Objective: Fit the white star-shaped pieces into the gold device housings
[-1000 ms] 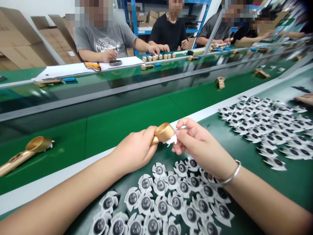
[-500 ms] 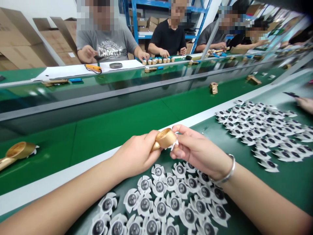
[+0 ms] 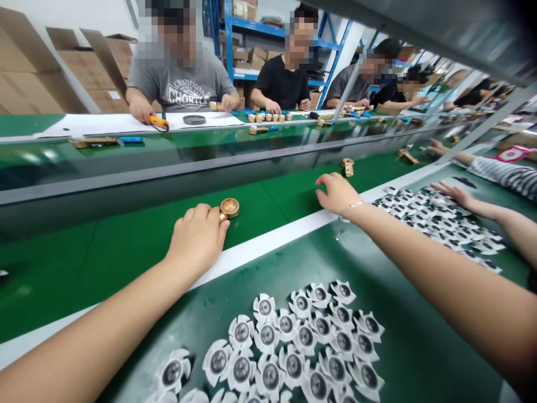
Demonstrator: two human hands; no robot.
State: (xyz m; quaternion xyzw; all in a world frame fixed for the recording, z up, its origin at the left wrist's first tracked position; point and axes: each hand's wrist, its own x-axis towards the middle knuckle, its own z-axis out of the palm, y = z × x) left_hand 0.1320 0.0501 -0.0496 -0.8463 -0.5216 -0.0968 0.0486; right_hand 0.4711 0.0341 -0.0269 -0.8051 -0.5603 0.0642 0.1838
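Observation:
My left hand (image 3: 197, 235) is closed round the handle of a gold fan housing (image 3: 230, 208), resting low over the green conveyor belt (image 3: 138, 240). The round head of that housing faces up beyond my thumb. Over the belt's near edge my right hand (image 3: 337, 193) stretches forward, fingers extended and holding nothing. Just past its fingertips, apart from them, lies another gold fan housing (image 3: 348, 167). Several white fan blade wheels (image 3: 267, 334) with dark hubs lie spread on the green table (image 3: 235, 291) between my forearms.
More fan blade wheels (image 3: 436, 221) cover the table at right, where a co-worker's hand (image 3: 453, 193) reaches in. A further gold housing (image 3: 408, 157) sits along the belt. Across the line, co-workers sit at a bench. A grey metal shelf (image 3: 444, 39) overhangs at upper right.
Both hands have parted from above the blade wheels. My left hand carried the gold fan housing forward and left to the belt; my right let go and reached forward. The co-worker's arms came further in.

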